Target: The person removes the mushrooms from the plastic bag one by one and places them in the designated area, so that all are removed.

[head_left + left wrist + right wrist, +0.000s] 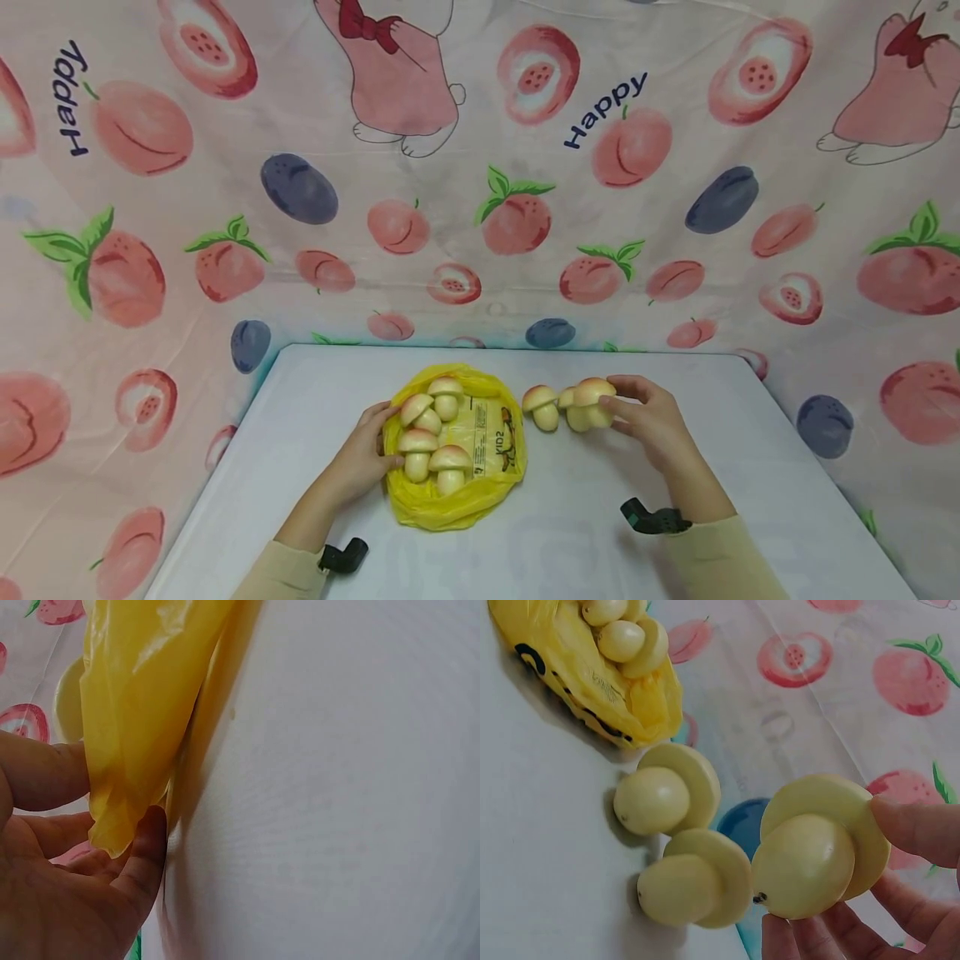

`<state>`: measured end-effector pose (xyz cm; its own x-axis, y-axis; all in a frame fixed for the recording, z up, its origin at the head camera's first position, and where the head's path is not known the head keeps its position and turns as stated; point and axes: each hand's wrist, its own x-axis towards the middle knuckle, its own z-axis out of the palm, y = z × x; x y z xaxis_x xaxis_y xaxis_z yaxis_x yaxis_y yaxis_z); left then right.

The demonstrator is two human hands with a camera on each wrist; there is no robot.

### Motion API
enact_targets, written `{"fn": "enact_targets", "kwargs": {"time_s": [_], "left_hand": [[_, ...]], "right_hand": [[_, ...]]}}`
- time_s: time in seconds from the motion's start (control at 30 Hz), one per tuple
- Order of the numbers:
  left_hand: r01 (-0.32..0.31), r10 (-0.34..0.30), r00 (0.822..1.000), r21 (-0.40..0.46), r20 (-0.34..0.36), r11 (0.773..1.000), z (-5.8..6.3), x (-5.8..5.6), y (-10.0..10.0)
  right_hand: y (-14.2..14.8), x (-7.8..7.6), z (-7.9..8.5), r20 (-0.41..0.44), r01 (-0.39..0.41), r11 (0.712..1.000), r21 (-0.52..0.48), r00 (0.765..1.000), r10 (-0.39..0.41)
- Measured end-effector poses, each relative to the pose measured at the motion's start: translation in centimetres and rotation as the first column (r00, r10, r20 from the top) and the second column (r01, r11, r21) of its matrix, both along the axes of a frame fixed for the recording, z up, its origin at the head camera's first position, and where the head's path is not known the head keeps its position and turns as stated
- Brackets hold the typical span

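Note:
My left hand [357,460] holds the left rim of a yellow plastic bag [450,515], which lies with its mouth spread wide. In the left wrist view, the thumb and fingers pinch the bag's yellow edge [139,720] from both sides. Several toy mushrooms [448,468] with reddish caps and pale stems sit inside, towards the left. My right hand [662,427] grips another toy mushroom [810,847] by its cap, raised off the table in the right wrist view. Close beside it are two more mushrooms, one nearer the bag [656,799] and one nearer the hand [682,889].
All this is on a white table [570,533]. Behind it hangs a pink cloth [450,192] printed with fruit and rabbits. Black devices are worn at both wrists, the left one [345,556] and the right one [652,518].

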<state>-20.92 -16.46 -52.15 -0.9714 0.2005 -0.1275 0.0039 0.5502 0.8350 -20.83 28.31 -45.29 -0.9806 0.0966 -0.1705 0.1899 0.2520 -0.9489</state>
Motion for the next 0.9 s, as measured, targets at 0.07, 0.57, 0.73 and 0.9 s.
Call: {"fn": "enact_targets", "kwargs": {"time_s": [0.07, 0.57, 0.73, 0.9], "left_hand": [[0.0, 0.0, 1.0, 0.001, -0.002, 1.0, 0.0, 0.0, 0.0], [0.006, -0.006, 1.0, -0.024, -0.007, 1.0, 0.0, -0.1, 0.1], [0.004, -0.004, 1.0, -0.023, -0.015, 1.0, -0.1, -0.1, 0.1], [0.004, -0.005, 1.0, -0.024, -0.019, 1.0, -0.1, -0.1, 0.1]], "right_hand": [[0.4, 0.0, -0.1, 0.0, 0.008, 1.0, 0.002, 1.0, -0.008], [3.4, 0.1, -1.5, 0.044, 0.067, 0.997, 0.028, 0.997, -0.069], [4.0, -0.1, -2.2, 0.066, 0.073, 0.997, 0.037, 0.995, -0.075], [4.3, -0.2, -2.7, 0.097, 0.077, 0.996, 0.047, 0.992, -0.081]]}}
